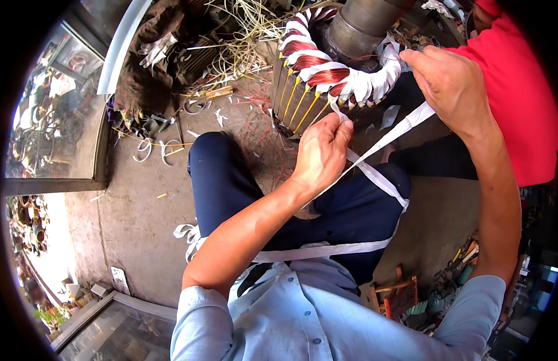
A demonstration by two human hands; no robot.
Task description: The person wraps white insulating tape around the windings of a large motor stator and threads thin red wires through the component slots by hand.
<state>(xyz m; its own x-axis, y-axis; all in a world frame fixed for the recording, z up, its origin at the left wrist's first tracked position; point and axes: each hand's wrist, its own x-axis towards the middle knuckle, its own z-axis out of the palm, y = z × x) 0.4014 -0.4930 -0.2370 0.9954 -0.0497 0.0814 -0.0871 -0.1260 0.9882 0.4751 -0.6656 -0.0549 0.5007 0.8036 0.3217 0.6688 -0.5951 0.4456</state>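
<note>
A motor stator (291, 99) stands in front of me, its red-brown copper coil ends (311, 62) circled by white wrapping. Yellow sleeves or strips show in the slots below the coils. My left hand (325, 149) is closed in a pinch on a white cloth tape (339, 112) just under the near rim of the coils. My right hand (450, 87) is raised to the right of the coils, closed, with the tape's long run reaching its palm side. A thin reddish strand shows at its fingertips, against the wrapping. More tape lies loosely across my lap.
A person in a red shirt (511, 90) sits close on the right. A dark metal cylinder (360, 27) rises within the stator ring. Tangled pale strands (243, 36) and scraps lie beyond. Glass-fronted cabinets (56, 120) flank the left; a small wooden stool (402, 295) stands lower right.
</note>
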